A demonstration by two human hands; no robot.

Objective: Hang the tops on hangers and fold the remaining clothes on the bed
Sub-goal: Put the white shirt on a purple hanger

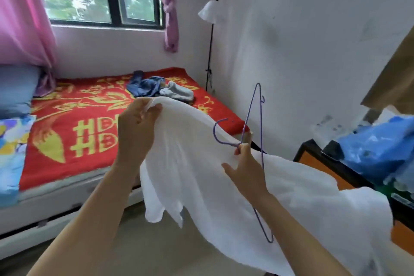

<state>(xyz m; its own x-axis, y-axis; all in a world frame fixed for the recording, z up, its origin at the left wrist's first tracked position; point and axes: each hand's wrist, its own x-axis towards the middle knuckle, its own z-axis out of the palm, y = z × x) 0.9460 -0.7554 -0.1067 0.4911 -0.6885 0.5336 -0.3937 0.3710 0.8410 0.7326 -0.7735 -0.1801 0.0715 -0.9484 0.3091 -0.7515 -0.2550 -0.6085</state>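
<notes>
A thin white top (197, 163) hangs spread in the air in front of me. My left hand (136, 127) pinches its upper edge between thumb and fingers. My right hand (244, 166) pinches the neck of a purple wire hanger (261, 141), just below its hook, against the cloth. The hanger stands on end outside the top, one shoulder up and one down. On the bed (89, 123), with its red and yellow cover, lie a blue garment (145, 85) and a pale grey one (179, 93) in a loose heap near the far side.
Blue pillows (15, 89) lie at the bed's left end under a pink curtain (22, 18). A black floor lamp (210, 29) stands in the far corner. At right, an orange and black cabinet (318, 163) carries a blue plastic bag (378, 145). Bare floor lies below me.
</notes>
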